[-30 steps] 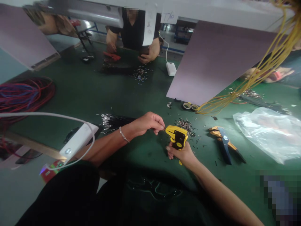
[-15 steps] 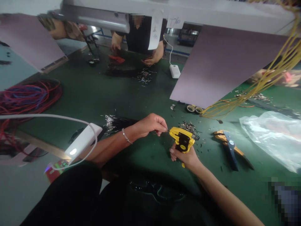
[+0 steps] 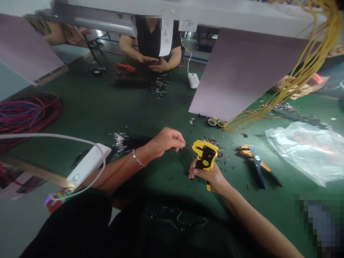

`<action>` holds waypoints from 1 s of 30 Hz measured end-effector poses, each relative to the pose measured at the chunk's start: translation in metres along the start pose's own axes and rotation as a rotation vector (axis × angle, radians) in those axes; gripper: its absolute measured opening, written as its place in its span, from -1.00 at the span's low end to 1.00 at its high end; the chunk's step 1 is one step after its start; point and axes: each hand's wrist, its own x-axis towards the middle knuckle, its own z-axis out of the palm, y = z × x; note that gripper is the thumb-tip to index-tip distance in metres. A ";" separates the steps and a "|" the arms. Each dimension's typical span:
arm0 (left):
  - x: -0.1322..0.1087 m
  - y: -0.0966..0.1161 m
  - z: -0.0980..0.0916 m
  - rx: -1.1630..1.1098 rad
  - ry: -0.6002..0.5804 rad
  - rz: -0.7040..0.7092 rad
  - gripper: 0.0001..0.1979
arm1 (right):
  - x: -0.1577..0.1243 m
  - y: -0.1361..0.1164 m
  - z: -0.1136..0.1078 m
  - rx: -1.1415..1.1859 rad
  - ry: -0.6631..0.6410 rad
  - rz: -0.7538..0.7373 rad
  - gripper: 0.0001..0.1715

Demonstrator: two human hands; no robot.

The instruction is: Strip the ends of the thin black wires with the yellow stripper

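My left hand [image 3: 168, 140] pinches a thin black wire [image 3: 188, 145], whose end points at the jaws of a yellow and black wire stripper [image 3: 206, 154]. Whether the tip sits inside the jaws is too small to tell. My right hand [image 3: 205, 173] is wrapped around the stripper's handles and holds it upright over the green table. Under my left forearm lies a bundle of black wires [image 3: 134, 141] with bare silvery ends at its left. Behind the stripper is a heap of small cut wire scraps [image 3: 212, 140].
A second stripper, blue and orange [image 3: 255, 163], lies at right beside a clear plastic bag [image 3: 303, 150]. Tape rolls [image 3: 216, 122] and hanging yellow wires [image 3: 285, 100] are behind. A white power bank [image 3: 90, 165] and coiled red wires [image 3: 27, 111] sit left. A co-worker [image 3: 150, 46] sits opposite.
The view has shifted slightly, moving the scene leftward. A small gap now shows more of the wire between my left fingers and the stripper. The co-worker's hands have come together.
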 end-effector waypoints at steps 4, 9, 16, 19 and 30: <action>-0.002 0.001 0.001 0.069 0.031 0.037 -0.97 | -0.002 0.001 0.000 0.065 -0.015 0.001 -0.73; -0.004 0.004 0.001 0.102 0.060 0.060 -0.97 | -0.002 0.000 -0.003 0.083 -0.014 -0.009 -0.74; -0.010 0.007 0.004 0.209 0.123 0.124 -0.93 | -0.002 -0.005 -0.001 0.092 0.031 -0.037 -0.74; -0.011 0.006 0.006 0.241 0.137 0.136 -0.92 | -0.004 -0.005 0.001 0.065 0.052 -0.006 -0.74; -0.007 0.006 0.006 0.320 0.045 0.073 -0.86 | -0.002 -0.002 -0.001 -0.028 0.030 0.015 -0.76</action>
